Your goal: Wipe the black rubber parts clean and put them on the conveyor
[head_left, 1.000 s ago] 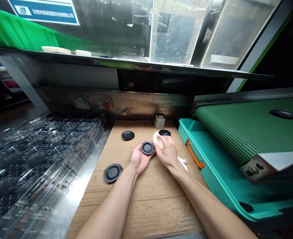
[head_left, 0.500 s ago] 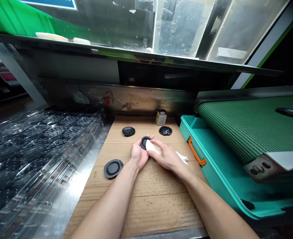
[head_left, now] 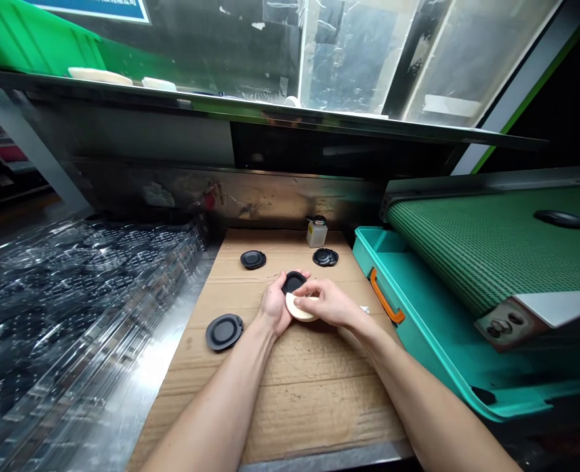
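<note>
In my left hand [head_left: 275,305] rests a round black plastic lid-like part [head_left: 294,282], its rim between thumb and fingers. My right hand [head_left: 330,302] pinches a flat, cream-white round pad [head_left: 300,308] close against the near edge of that part. Left of my left forearm a larger black disc part [head_left: 224,332] lies on the cardboard sheet [head_left: 319,406]. Farther back are a black part [head_left: 253,259] on the left and a glossier black part [head_left: 325,257] on the right. A bit of white cloth or paper [head_left: 365,309] shows behind my right wrist.
A small bottle with a black top [head_left: 317,232] stands at the back. On the right, a teal bin [head_left: 418,341] with an orange handle sits below a green conveyor belt [head_left: 491,242] carrying black parts. Clear plastic trays [head_left: 88,308] are stacked left. A metal shelf [head_left: 270,113] overhangs the back.
My right hand has tilted the white pad and drawn it slightly toward me, showing more of the black part. Another black part has come into view on the belt.
</note>
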Available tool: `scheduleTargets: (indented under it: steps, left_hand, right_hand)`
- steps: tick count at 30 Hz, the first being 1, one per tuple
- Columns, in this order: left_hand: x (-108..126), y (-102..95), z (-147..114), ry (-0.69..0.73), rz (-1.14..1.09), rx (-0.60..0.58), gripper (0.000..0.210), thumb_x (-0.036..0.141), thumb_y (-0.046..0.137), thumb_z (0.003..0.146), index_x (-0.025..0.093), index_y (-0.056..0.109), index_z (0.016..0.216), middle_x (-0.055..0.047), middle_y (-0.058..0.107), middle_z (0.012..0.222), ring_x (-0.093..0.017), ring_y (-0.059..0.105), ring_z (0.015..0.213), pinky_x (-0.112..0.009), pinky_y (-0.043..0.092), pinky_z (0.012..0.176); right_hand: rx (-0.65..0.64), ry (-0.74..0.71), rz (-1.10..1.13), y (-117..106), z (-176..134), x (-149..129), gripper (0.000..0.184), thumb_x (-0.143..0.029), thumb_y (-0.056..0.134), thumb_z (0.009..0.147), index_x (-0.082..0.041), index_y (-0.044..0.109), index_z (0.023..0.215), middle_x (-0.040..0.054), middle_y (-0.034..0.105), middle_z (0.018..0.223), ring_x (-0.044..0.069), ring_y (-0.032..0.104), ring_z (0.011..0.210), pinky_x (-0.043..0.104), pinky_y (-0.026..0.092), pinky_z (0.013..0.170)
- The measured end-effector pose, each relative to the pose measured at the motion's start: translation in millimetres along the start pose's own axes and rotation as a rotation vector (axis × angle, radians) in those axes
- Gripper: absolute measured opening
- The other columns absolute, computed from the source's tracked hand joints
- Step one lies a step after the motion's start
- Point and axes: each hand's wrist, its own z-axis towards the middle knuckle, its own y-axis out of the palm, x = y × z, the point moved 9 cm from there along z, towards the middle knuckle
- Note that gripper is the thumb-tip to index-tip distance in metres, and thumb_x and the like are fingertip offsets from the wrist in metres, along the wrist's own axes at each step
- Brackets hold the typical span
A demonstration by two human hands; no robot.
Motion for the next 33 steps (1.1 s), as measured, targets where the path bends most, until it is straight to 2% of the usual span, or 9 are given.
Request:
scheduleTargets:
  steps: [6,8,11,16,20,23,27,30,33]
  left_hand:
    - [2.7,1.3,4.1,0.055,0.0,-0.007,0.029,0.03,0.043,0.094,0.01,0.063,0.095,-0.017,0.069,0.102,-0.026,0.067,0.099,-0.044,0.051,0.095]
    - [1.5,0.3,4.5,0.041,-0.016,0.003,0.029,0.03,0.043,0.094,0.01,0.064,0.093,-0.016,0.07,0.101,-0.026,0.067,0.099,-0.043,0.051,0.095]
    - [-0.2,1.1,3.1,0.015,-0.04,-0.006,0.031,0.031,0.043,0.094,0.01,0.065,0.092,-0.017,0.07,0.101,-0.027,0.066,0.1,-0.045,0.052,0.094]
    - [0.1,3.2,1.1,0.033,0.02,-0.013,0.031,0.029,0.042,0.095,0.009,0.066,0.093,-0.016,0.071,0.098,-0.025,0.067,0.098,-0.043,0.053,0.092]
    - [-1.0,2.0,0.5,0.019,0.017,0.013,0.034,0.031,0.041,0.095,0.009,0.066,0.092,-0.016,0.071,0.096,-0.026,0.067,0.097,-0.044,0.053,0.092]
    - [0.6,2.1,1.4,0.034,0.032,0.011,0.034,0.03,0.04,0.096,0.009,0.066,0.092,-0.016,0.071,0.096,-0.025,0.067,0.096,-0.042,0.053,0.091]
    - [0.0,2.2,2.9,0.029,0.023,0.002,0.035,0.031,0.039,0.097,0.009,0.066,0.092,-0.015,0.071,0.094,-0.024,0.067,0.095,-0.039,0.053,0.091]
    - [3.1,0.6,3.3,0.06,0.021,0.008,0.034,0.028,0.039,0.097,0.009,0.066,0.094,-0.014,0.072,0.092,-0.021,0.068,0.092,-0.037,0.054,0.09]
    - [5.2,-1.2,3.5,0.081,-0.021,0.016,0.032,0.026,0.04,0.097,0.009,0.066,0.089,-0.012,0.072,0.09,-0.019,0.068,0.091,-0.033,0.053,0.091]
  right_hand:
    - [0.32,-0.013,-0.148,-29.5,-0.1,0.5,0.027,-0.031,0.059,0.083,-0.021,0.072,0.104,0.004,0.072,0.096,0.02,0.065,0.087,0.03,0.049,0.079]
    - [0.29,-0.037,-0.139,-23.9,2.1,-3.8,0.026,-0.031,0.058,0.083,-0.021,0.072,0.102,0.0031,0.072,0.097,0.019,0.065,0.087,0.029,0.049,0.079]
    - [0.133,-0.001,-0.101,-13.4,4.0,-2.2,0.021,-0.03,0.06,0.08,-0.02,0.074,0.092,0.0019,0.072,0.089,0.018,0.065,0.079,0.027,0.049,0.073]
    - [0.277,0.011,-0.089,-31.4,2.1,2.9,0.025,-0.029,0.059,0.081,-0.019,0.073,0.099,0.0034,0.072,0.092,0.018,0.065,0.08,0.028,0.049,0.073]
    - [0.132,-0.015,-0.108,-19.3,5.6,3.2,0.023,-0.028,0.058,0.082,-0.019,0.075,0.096,0.0027,0.073,0.087,0.018,0.066,0.078,0.027,0.049,0.071]
    - [0.246,-0.036,-0.199,-29.7,0.5,-4.4,0.025,-0.029,0.057,0.084,-0.021,0.073,0.101,0.0034,0.073,0.094,0.019,0.066,0.085,0.028,0.049,0.076]
    - [0.257,-0.124,-0.361,-20.1,-1.6,-22.5,0.024,-0.032,0.056,0.088,-0.027,0.071,0.105,0.0003,0.072,0.1,0.018,0.066,0.088,0.028,0.047,0.081]
    - [0.446,-0.052,-0.525,-25.2,-3.4,-26.1,0.03,-0.035,0.048,0.093,-0.027,0.065,0.116,0.0045,0.071,0.102,0.02,0.065,0.089,0.03,0.047,0.081]
    - [0.401,-0.086,-0.655,-13.1,1.6,-31.4,0.031,-0.038,0.043,0.096,-0.029,0.062,0.119,0.0055,0.07,0.1,0.021,0.065,0.088,0.029,0.046,0.074]
